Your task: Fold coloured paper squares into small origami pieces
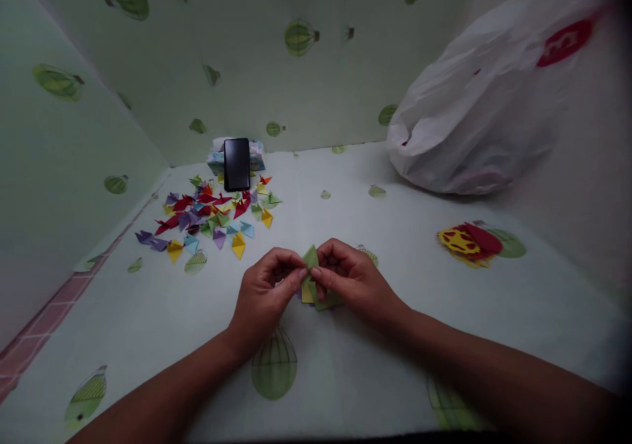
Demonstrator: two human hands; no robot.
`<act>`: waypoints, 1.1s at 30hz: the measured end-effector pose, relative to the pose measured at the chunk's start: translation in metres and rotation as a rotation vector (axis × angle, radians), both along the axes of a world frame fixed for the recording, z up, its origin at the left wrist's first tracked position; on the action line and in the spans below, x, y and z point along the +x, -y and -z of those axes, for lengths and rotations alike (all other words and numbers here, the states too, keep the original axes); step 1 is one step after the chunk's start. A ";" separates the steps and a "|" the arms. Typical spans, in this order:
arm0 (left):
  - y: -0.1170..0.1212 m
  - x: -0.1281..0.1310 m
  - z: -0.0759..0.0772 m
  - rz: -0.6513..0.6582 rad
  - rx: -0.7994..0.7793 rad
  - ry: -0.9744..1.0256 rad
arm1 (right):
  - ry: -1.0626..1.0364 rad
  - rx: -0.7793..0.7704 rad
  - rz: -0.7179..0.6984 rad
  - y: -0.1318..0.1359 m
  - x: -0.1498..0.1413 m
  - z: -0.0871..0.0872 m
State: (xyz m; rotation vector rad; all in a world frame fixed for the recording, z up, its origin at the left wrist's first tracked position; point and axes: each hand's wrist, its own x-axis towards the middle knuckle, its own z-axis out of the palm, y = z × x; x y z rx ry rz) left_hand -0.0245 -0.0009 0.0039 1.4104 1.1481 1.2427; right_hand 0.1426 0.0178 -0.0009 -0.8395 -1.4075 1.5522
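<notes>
Between my two hands is a small folded piece of green paper (pixel 311 257), its pointed tip up. My left hand (pixel 270 287) pinches its left side between thumb and forefinger. From the right, my right hand (pixel 349 274) grips the same paper, thumb close to the left thumb. Just beneath the fingers lie flat paper sheets (pixel 328 302), green and yellow with a bit of purple at the edge, partly hidden by the right hand. Beyond my left hand spreads a pile of folded paper pieces (pixel 212 215) in red, purple, green, yellow, orange and blue.
A black phone (pixel 237 164) leans against a tissue pack (pixel 216 157) behind the pile. At the right lie red and yellow cut-out paper shapes (pixel 469 243). A large white plastic bag (pixel 474 114) stands at the back right. Balloon-printed sheeting (pixel 336 101) covers table and walls.
</notes>
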 end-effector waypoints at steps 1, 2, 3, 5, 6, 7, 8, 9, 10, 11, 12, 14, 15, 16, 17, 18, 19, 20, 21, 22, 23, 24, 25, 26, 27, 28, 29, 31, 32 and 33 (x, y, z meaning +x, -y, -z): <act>0.000 0.000 0.000 -0.001 0.005 0.006 | 0.002 0.000 -0.002 0.000 0.000 0.000; 0.000 0.000 0.000 -0.003 0.009 0.019 | 0.002 -0.001 -0.003 0.000 0.000 0.000; 0.000 0.000 0.000 -0.003 0.010 0.032 | 0.001 -0.004 -0.002 0.000 0.000 0.000; 0.000 0.001 0.000 0.002 0.004 0.048 | -0.001 -0.012 0.000 -0.001 -0.001 0.000; 0.000 0.001 0.000 0.004 -0.002 0.052 | -0.002 -0.013 0.003 -0.001 -0.001 0.001; -0.001 0.001 0.000 0.005 -0.007 0.054 | -0.002 -0.014 0.005 -0.001 -0.001 0.001; -0.001 0.001 0.000 0.004 -0.009 0.055 | 0.000 -0.015 0.007 -0.001 -0.001 0.001; -0.001 0.001 0.000 0.003 -0.010 0.056 | 0.003 -0.015 0.009 0.000 -0.001 0.001; -0.002 0.001 0.000 0.001 -0.010 0.057 | 0.006 -0.015 0.011 0.000 -0.001 0.001; -0.002 0.001 0.000 -0.001 -0.012 0.055 | 0.009 -0.014 0.014 0.000 -0.001 0.001; -0.003 0.001 0.001 -0.001 -0.014 0.050 | 0.013 -0.010 0.017 0.000 -0.001 0.001; -0.003 0.001 0.001 0.006 -0.018 0.037 | 0.021 0.002 0.023 -0.001 -0.001 0.001; -0.003 0.001 0.001 0.012 -0.023 0.029 | 0.026 0.006 0.023 -0.001 0.000 0.002; -0.003 0.001 0.001 0.018 -0.029 0.020 | 0.032 0.009 0.024 -0.001 0.000 0.002; -0.003 0.000 0.000 0.023 -0.035 0.011 | 0.038 0.011 0.024 -0.001 0.000 0.002; -0.003 0.000 0.000 0.026 -0.041 0.003 | 0.042 0.011 0.022 -0.001 0.000 0.002; -0.003 0.000 0.000 0.023 -0.043 -0.006 | 0.037 0.011 0.018 -0.001 0.000 0.002; -0.003 0.000 0.000 0.016 -0.040 -0.012 | 0.028 0.012 0.011 -0.001 0.000 0.002; -0.003 0.000 0.000 0.007 -0.032 -0.016 | 0.017 0.014 0.002 -0.001 0.001 0.001; -0.003 0.000 0.000 -0.005 -0.024 -0.018 | 0.003 0.016 -0.009 0.000 0.001 0.001; -0.002 0.000 0.000 -0.016 -0.015 -0.020 | -0.011 0.016 -0.020 0.000 0.002 0.000; -0.002 -0.001 0.000 -0.023 -0.006 -0.023 | -0.020 0.017 -0.027 0.000 0.003 -0.001; -0.002 -0.001 0.000 -0.026 0.002 -0.026 | -0.020 0.017 -0.030 0.001 0.003 -0.002; -0.002 -0.001 0.000 -0.024 0.008 -0.030 | -0.012 0.015 -0.027 0.001 0.004 -0.002; -0.001 -0.001 0.000 -0.020 0.012 -0.034 | 0.002 0.013 -0.019 0.001 0.004 -0.003; -0.001 -0.001 0.001 -0.016 0.015 -0.037 | 0.021 0.015 -0.012 0.001 0.005 -0.004; -0.001 -0.001 0.001 -0.012 0.018 -0.038 | 0.042 0.020 -0.005 0.000 0.005 -0.004; -0.001 -0.002 0.002 -0.005 0.021 -0.036 | 0.070 0.039 0.004 -0.001 0.005 -0.003; -0.001 -0.002 0.002 0.001 0.024 -0.033 | 0.075 0.050 0.003 -0.001 0.005 -0.003; -0.001 -0.002 0.003 0.011 0.026 -0.028 | 0.076 0.061 0.002 -0.001 0.005 -0.002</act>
